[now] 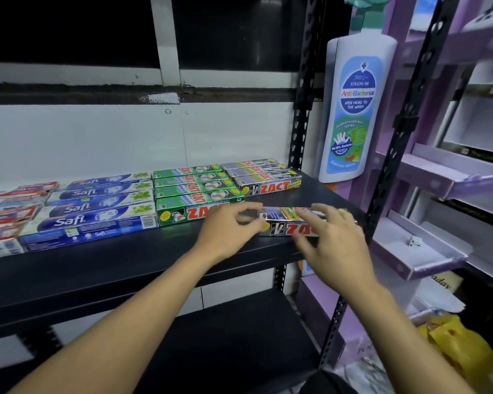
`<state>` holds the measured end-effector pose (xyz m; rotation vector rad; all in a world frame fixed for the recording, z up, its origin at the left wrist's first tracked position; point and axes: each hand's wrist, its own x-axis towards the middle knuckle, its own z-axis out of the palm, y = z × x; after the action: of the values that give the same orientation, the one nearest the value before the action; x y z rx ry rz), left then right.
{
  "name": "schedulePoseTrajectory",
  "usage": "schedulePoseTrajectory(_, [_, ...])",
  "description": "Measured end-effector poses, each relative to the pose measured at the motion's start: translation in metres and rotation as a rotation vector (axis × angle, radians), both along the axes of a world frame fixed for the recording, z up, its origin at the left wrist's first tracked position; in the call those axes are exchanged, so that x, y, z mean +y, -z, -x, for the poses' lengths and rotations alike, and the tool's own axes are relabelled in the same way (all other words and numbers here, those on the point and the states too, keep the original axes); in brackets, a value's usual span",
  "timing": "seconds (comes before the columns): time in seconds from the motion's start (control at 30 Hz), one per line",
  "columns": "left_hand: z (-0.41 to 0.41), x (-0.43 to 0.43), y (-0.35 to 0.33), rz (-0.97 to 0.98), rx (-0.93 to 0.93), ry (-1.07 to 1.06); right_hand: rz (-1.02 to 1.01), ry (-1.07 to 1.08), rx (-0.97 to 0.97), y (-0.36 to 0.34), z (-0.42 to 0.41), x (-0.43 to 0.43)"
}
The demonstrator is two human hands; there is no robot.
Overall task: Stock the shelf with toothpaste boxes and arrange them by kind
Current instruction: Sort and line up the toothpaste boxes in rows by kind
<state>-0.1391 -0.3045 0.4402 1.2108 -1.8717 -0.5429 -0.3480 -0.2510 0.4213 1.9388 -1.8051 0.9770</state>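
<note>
**Seating the silver ZACT box in its row**

Pinching the left end of the silver ZACT box with the left grip; clasping its top and front with the right grip. Lying between both grips at the shelf front; touching or just above, cannot tell.

Advice: push straight away from both grips, keeping the long edge square, and butt it against the silver ZACT row just beyond.

Avoid clipping the green ZACT row beyond the left grip. Noting the black upright and bottle-shaped sign beyond the right grip.

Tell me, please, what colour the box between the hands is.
The box is silver-grey with red lettering, seen in the head view.
</note>
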Motion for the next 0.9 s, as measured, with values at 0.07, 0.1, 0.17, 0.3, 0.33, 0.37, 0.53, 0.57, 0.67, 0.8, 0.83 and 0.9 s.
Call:
schedulePoseTrajectory(0.07, [-0.009,-0.001,-0.006,0.076,-0.042,-0.050,-0.005,-0.008,0.001,0.008,-0.012,-0.010])
schedulePoseTrajectory(0.1, [-0.016,-0.003,-0.008,0.152,-0.137,-0.086,-0.013,-0.026,-0.037,0.009,-0.014,-0.017])
schedulePoseTrajectory(0.17, [-0.036,-0.011,-0.009,0.324,-0.380,-0.163,-0.056,-0.069,-0.120,0.006,-0.011,-0.033])
schedulePoseTrajectory(0.3, [-0.069,-0.022,-0.002,0.322,-0.547,-0.369,-0.167,-0.122,-0.167,-0.005,-0.007,-0.064])
schedulePoseTrajectory(0.33, [-0.069,-0.024,-0.001,0.293,-0.562,-0.408,-0.186,-0.138,-0.191,-0.008,-0.008,-0.071])
schedulePoseTrajectory(0.37, [-0.067,-0.025,0.000,0.280,-0.605,-0.422,-0.204,-0.149,-0.222,-0.010,-0.009,-0.078])
schedulePoseTrajectory(0.53, [-0.065,-0.033,0.004,0.208,-0.712,-0.412,-0.254,-0.198,-0.344,-0.012,-0.024,-0.108])
schedulePoseTrajectory(0.57, [-0.066,-0.033,0.005,0.189,-0.711,-0.412,-0.255,-0.200,-0.346,-0.012,-0.026,-0.113])
schedulePoseTrajectory(0.67, [-0.066,-0.036,0.007,0.145,-0.706,-0.378,-0.273,-0.196,-0.351,-0.014,-0.030,-0.122])
schedulePoseTrajectory(0.8, [-0.067,-0.036,0.007,0.115,-0.713,-0.366,-0.315,-0.181,-0.355,-0.019,-0.034,-0.136])
schedulePoseTrajectory(0.83, [-0.067,-0.036,0.007,0.116,-0.710,-0.368,-0.312,-0.183,-0.352,-0.019,-0.034,-0.138])
schedulePoseTrajectory(0.9, [-0.067,-0.036,0.007,0.123,-0.707,-0.364,-0.284,-0.193,-0.340,-0.014,-0.035,-0.142])
